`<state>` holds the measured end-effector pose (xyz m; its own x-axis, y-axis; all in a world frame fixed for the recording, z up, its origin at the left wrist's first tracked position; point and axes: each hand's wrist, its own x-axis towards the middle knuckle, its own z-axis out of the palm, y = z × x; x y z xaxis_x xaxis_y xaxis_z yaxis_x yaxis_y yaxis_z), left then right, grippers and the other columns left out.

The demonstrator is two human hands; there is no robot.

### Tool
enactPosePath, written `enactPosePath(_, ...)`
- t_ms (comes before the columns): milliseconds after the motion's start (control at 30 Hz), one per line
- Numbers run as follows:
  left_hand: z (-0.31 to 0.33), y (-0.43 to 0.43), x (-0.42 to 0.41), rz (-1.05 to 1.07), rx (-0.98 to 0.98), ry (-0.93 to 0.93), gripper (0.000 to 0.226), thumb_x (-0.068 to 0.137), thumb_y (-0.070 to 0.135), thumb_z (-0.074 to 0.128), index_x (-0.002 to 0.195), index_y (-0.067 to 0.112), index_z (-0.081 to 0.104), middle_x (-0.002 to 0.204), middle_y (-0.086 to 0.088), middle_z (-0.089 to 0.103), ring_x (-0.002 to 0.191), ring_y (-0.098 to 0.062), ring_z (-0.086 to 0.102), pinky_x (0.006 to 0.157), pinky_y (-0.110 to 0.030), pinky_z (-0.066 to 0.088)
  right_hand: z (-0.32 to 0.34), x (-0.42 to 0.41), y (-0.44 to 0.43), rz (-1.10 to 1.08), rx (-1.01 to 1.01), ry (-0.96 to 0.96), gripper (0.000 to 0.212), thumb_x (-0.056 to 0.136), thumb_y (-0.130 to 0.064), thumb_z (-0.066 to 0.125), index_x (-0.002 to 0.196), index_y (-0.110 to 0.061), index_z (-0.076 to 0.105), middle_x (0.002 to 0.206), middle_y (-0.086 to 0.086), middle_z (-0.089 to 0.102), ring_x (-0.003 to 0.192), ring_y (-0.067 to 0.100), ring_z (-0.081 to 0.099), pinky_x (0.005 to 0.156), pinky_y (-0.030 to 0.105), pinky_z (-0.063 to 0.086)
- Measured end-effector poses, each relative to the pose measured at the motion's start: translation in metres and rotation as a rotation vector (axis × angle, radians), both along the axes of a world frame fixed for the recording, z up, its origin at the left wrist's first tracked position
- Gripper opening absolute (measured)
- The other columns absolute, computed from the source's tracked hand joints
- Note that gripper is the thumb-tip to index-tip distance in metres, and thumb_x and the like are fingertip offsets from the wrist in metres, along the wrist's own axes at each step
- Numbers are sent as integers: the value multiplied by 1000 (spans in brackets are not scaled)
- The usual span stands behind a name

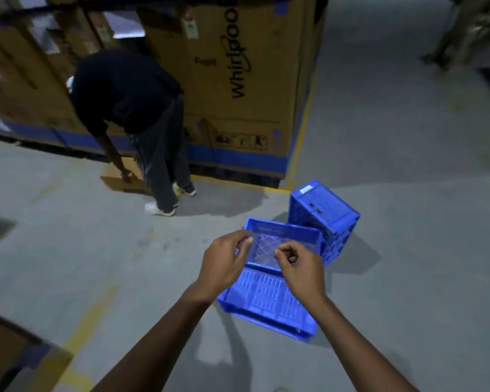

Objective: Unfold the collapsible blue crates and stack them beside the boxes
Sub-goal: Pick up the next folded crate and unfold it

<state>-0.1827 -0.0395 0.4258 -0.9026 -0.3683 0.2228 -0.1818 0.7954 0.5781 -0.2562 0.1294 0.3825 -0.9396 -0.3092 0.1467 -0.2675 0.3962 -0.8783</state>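
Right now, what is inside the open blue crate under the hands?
Nothing shows inside the open blue crate, only its lattice floor; the left hand and right hand cover part of it.

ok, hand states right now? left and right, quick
Left hand: half curled above the near blue crate, holding nothing visible.
Right hand: fingers curled in above the same crate; grip on anything cannot be told.

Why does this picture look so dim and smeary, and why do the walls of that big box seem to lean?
Head view: dim light, soft shadows on the floor; the cardboard box leans from wide-angle distortion; edges and top right corner are motion-blurred; the blue crates glare brightly.
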Motion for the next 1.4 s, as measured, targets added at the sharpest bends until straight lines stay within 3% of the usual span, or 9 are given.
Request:
enactPosePath(100, -17, 0, -31, -132, 1, -38, 43, 94, 53, 39, 115, 26, 65, 108, 8, 71, 96, -13, 65, 78, -31, 53, -11, -11, 13, -95, 74, 15, 7, 85, -22, 71, 81, -27, 66, 71, -12, 68, 66, 7, 65, 66, 36, 55)
enactPosePath(333, -101, 4, -68, -403, -22, -60, 35, 90, 30, 48, 117, 18, 66, 116, 2, 68, 112, -20, 60, 91, -32, 47, -70, -4, 32, -257, 287, 7, 8, 81, -33, 61, 82, -27, 65, 78, -14, 69, 66, 4, 65, 65, 31, 54)
enactPosePath(600, -266, -16, -76, -486, -44, -117, 42, 86, 37, 35, 109, 20, 66, 107, 5, 67, 106, -19, 59, 83, -36, 53, -221, 1, 31, -192, 533, -147, 8, 84, -32, 63, 90, -27, 64, 92, -8, 67, 78, 15, 66, 67, 32, 50)
enactPosePath(800, -446, -21, -71, -534, -68, -191, 28, 86, 21, 46, 104, 16, 67, 107, 1, 67, 103, -24, 59, 80, -37, 54, -401, -6, 39, 65, 887, -335, 37, 88, -38, 57, 123, -26, 56, 124, 2, 55, 117, 25, 51, 88, 32, 46)
enactPosePath(933, -556, -15, -65, -643, -112, -207, 45, 87, 33, 36, 113, 13, 66, 123, -8, 63, 116, -30, 57, 92, -40, 52, -513, -11, 43, 167, 1117, -299, 77, 85, -43, 61, 150, -23, 24, 157, 11, 17, 143, 33, 20, 109, 43, 36)
enactPosePath(1033, -622, -8, -65, -709, -160, -449, 75, 86, 56, 33, 149, 16, 35, 158, -11, 26, 147, -32, 21, 116, -51, 26, -571, -21, 37, 225, 1265, -205, 105, 80, -44, 69, 155, -24, -1, 161, 13, -13, 148, 35, -8, 118, 52, 14)
enactPosePath(1133, -676, -3, -56, -693, -318, -635, 96, 81, 71, 35, 155, 27, -8, 162, -1, -17, 149, -26, -15, 118, -56, 6, -606, -33, 26, 246, 1360, -121, 109, 83, -34, 68, 153, -23, -14, 160, 15, -19, 147, 38, -16, 117, 55, 12)
enactPosePath(1267, -696, 2, -50, -637, -426, -556, 98, 84, 74, 34, 153, 26, -17, 159, -2, -26, 146, -27, -23, 116, -59, 0, -625, -37, 16, 176, 1482, 13, 79, 98, -23, 44, 153, -18, -12, 160, 22, -9, 145, 47, -7, 111, 55, 27)
enactPosePath(1400, -679, 2, -56, -631, -361, -647, 91, 85, 79, 17, 150, 29, -21, 157, 2, -30, 145, -24, -27, 116, -60, -4, -615, -33, 11, 192, 1516, 6, 81, 95, -29, 49, 153, -15, -6, 159, 23, 3, 145, 48, -2, 109, 54, 30)
